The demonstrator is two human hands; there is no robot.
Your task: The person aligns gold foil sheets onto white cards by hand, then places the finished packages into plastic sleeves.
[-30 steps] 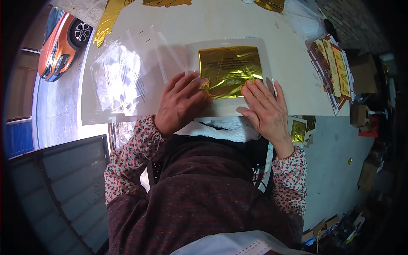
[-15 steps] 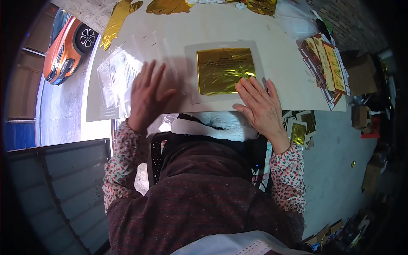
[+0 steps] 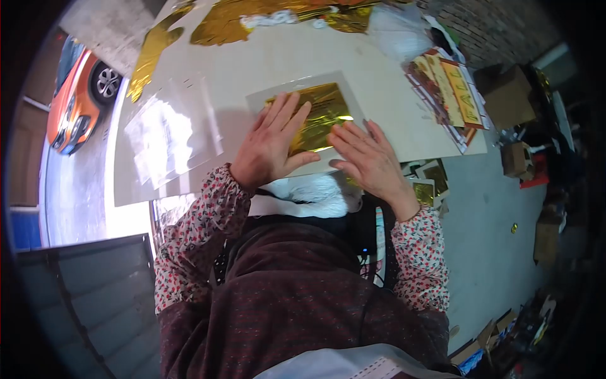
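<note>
A gold foil sheet point(image 3: 326, 108) lies in a clear plastic bag point(image 3: 257, 98) near the front edge of the table. My left hand point(image 3: 273, 145) rests flat over the left side of the foil, fingers stretched and thumb out, covering part of it. At the foil's lower right corner is my right hand point(image 3: 374, 159), its fingers extended and fingertips touching the bag. Neither hand grips anything. Left of my hands, several clear plastic bags point(image 3: 167, 136) lie on the table, bright with glare.
Crumpled gold foil pieces point(image 3: 237, 22) lie along the table's far side, with a long strip point(image 3: 151, 54) at the far left. Printed cards point(image 3: 451, 91) are stacked at the right. White string point(image 3: 322, 192) sits on my lap. Cardboard boxes point(image 3: 505, 104) stand right, beyond the table.
My left hand has moved right from above the table onto the gold foil. My right hand remains at its lower right corner. The whole view has turned and shifted slightly.
</note>
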